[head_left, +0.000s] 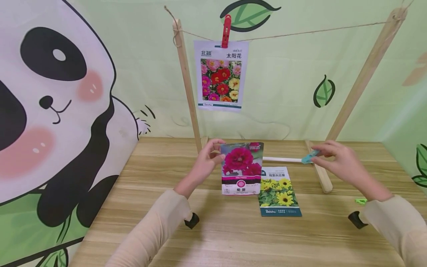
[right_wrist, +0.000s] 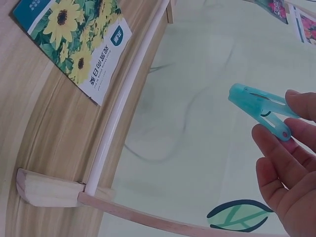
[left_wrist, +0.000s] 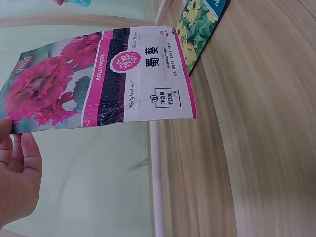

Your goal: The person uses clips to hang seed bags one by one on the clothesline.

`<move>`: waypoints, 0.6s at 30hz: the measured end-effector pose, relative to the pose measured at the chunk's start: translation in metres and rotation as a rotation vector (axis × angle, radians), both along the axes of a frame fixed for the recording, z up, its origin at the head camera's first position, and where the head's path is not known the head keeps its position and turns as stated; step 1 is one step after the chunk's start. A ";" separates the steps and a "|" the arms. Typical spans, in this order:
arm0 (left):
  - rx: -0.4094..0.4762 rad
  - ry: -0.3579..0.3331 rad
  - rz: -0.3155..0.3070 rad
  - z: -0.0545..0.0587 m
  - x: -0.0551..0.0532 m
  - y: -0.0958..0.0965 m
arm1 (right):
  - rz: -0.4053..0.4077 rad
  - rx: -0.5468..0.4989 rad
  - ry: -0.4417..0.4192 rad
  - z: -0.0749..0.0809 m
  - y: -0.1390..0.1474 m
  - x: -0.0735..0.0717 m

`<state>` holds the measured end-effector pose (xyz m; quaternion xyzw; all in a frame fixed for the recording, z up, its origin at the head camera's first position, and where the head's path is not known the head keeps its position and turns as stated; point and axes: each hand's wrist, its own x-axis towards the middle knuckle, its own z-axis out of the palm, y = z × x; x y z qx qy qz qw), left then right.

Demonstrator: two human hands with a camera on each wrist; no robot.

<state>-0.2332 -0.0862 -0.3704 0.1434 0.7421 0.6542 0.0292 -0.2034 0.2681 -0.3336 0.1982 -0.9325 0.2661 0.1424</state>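
Observation:
My left hand [head_left: 209,158] pinches the upper left edge of a hollyhock seed packet [head_left: 241,168], held upright above the table. Its magenta flower picture and "HOLLYHOCK" band also show in the left wrist view. Between thumb and fingers, my right hand [head_left: 340,159] holds a blue clothespin [right_wrist: 259,108] by its handle end. A sunflower seed packet [head_left: 279,193] lies flat on the table, partly behind the hollyhock packet. Higher up, a packet with many-coloured flowers [head_left: 220,78] hangs from a twine line [head_left: 300,33], clipped by a red clothespin [head_left: 226,31].
Wooden posts [head_left: 367,74] hold the twine at both sides, joined low by a white rod [head_left: 281,160]. One wooden foot [head_left: 323,176] stands below my right hand. A green clothespin [head_left: 360,201] lies near my right sleeve. Behind the wooden table [head_left: 160,237] hangs a panda-print backdrop [head_left: 150,74].

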 end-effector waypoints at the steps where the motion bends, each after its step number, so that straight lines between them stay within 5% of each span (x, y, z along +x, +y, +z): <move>1: 0.000 0.000 0.002 0.001 0.000 0.000 | 0.003 -0.003 -0.003 0.001 0.000 0.000; 18: 0.008 -0.012 0.018 0.012 -0.004 0.008 | 0.050 -0.018 0.074 0.012 -0.007 -0.007</move>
